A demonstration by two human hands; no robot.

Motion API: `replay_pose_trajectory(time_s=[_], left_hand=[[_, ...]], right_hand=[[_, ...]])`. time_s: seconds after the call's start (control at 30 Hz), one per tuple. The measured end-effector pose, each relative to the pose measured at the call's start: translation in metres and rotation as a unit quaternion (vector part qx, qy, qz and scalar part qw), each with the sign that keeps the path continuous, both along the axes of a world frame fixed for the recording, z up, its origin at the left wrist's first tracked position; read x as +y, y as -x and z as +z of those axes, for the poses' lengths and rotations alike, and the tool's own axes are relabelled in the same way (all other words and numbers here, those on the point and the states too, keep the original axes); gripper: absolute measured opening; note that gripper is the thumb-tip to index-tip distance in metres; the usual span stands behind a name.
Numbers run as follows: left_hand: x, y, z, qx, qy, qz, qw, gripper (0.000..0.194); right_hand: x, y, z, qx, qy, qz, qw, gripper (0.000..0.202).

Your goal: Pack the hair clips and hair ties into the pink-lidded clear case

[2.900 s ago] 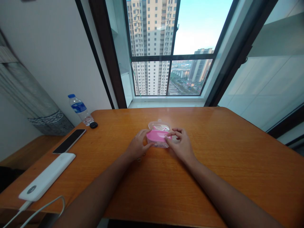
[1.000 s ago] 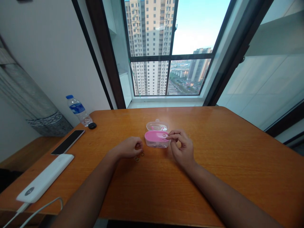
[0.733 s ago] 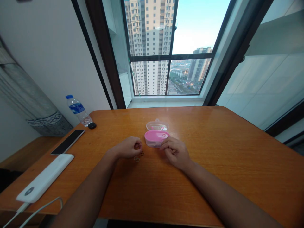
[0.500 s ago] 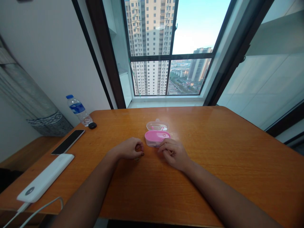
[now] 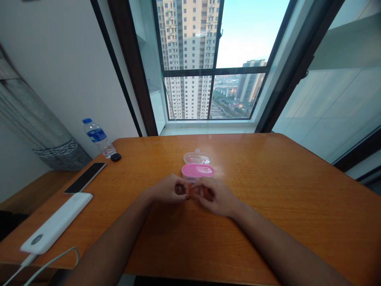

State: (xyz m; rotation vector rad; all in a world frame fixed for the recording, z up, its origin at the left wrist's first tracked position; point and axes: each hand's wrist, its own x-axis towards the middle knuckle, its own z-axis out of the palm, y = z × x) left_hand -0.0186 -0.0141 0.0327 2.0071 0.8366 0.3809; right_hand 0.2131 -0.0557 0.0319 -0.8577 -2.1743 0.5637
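Observation:
My left hand (image 5: 172,189) is closed in a pinch, thumb and fingertips together, over the wooden table (image 5: 268,190). What it holds, if anything, is too small to make out. Close to its right, my right hand (image 5: 214,195) has its fingers curled together too, and nothing between them can be identified. The two sets of fingertips nearly meet. Just behind them stands a small oval box with a pink lid (image 5: 197,170), its clear lower part partly hidden by my hands. A clear oval container (image 5: 197,157) lies right behind the pink lid.
At the table's left side are a white power bank (image 5: 56,223) with a cable (image 5: 50,263), a dark phone (image 5: 85,177), a water bottle (image 5: 99,137) and a small black round object (image 5: 116,157). A window (image 5: 214,71) rises beyond the table.
My left hand has moved right, and my right hand has shifted slightly left, so their fingertips are now close together in front of the pink-lidded box. The containers have not moved.

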Motion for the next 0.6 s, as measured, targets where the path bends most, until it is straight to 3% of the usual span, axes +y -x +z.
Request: replay_pose_trajectory(time_s=[0.13, 0.37, 0.6], left_hand=[[-0.004, -0.007, -0.003, -0.065, 0.056, -0.022, 0.996, 0.01], [-0.004, -0.01, -0.006, -0.09, 0.071, -0.01, 0.993, 0.014], [-0.005, -0.013, -0.004, -0.116, 0.087, -0.005, 0.989, 0.019]], right_hand=[[-0.001, 0.005, 0.003, -0.045, 0.07, 0.006, 0.997, 0.022], [0.002, 0.005, -0.001, -0.063, 0.085, 0.024, 0.994, 0.016], [0.005, 0.003, -0.006, -0.071, 0.067, -0.002, 0.995, 0.014]])
